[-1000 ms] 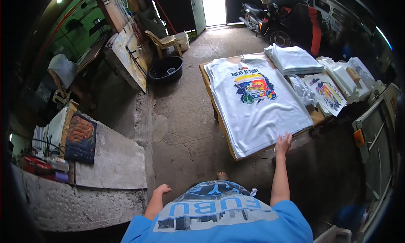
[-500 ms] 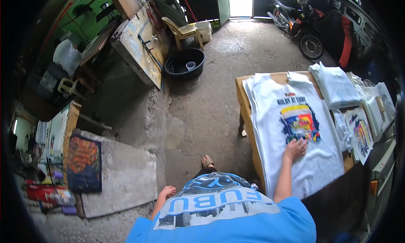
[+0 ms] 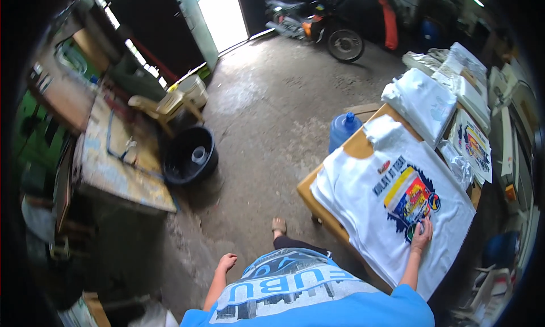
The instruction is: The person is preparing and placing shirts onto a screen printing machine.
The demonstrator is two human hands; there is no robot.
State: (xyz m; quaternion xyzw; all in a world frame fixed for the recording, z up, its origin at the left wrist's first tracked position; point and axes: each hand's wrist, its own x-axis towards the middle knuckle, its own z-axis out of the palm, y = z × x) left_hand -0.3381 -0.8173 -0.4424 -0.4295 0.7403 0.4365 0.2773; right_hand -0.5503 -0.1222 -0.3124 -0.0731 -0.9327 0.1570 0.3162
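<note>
White printed T-shirt (image 3: 374,213) spread flat over the wooden bench (image 3: 309,186), right hand (image 3: 422,236) laid open and flat on its colourful print, near the bench's near edge, left hand (image 3: 226,263) hung free, loosely open, beside the body.

White printed T-shirt (image 3: 386,213) lies flat, spread on the table (image 3: 359,146)

black tub (image 3: 190,155); blue jug (image 3: 342,130); motorbike (image 3: 318,26)
</note>
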